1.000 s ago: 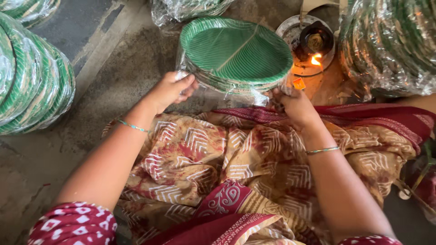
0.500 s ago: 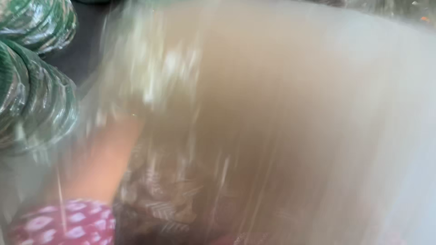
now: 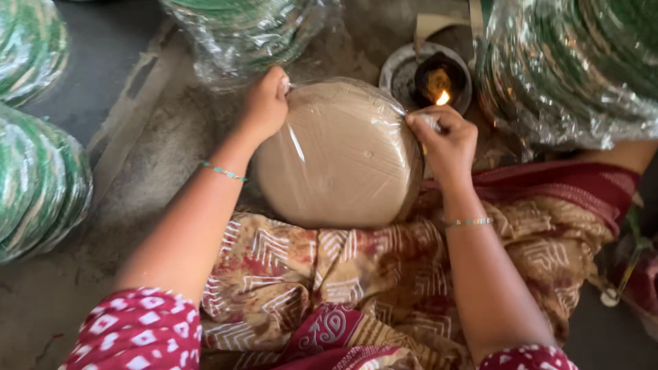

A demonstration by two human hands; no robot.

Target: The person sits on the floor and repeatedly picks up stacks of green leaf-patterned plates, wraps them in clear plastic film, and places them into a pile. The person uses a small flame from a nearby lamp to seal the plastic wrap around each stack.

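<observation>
Wrapped stack: I see a round stack of plates (image 3: 339,154), tan underside up, sealed in clear film, resting on my patterned lap cloth (image 3: 329,264) in the middle of the scene.
Left hand: my left hand (image 3: 264,106) sits on the stack's far-left edge, fingers curled and pinching the film there.
Right hand: my right hand (image 3: 445,140) is at the stack's right edge, fingers pressed together on a fold of film.
Flame: a small lamp (image 3: 435,82) burns in a metal dish just beyond the right hand.
Other stacks: film-wrapped green plates lie far centre (image 3: 250,31), far right (image 3: 569,68) and at the left (image 3: 38,181), on the concrete floor (image 3: 127,157).
</observation>
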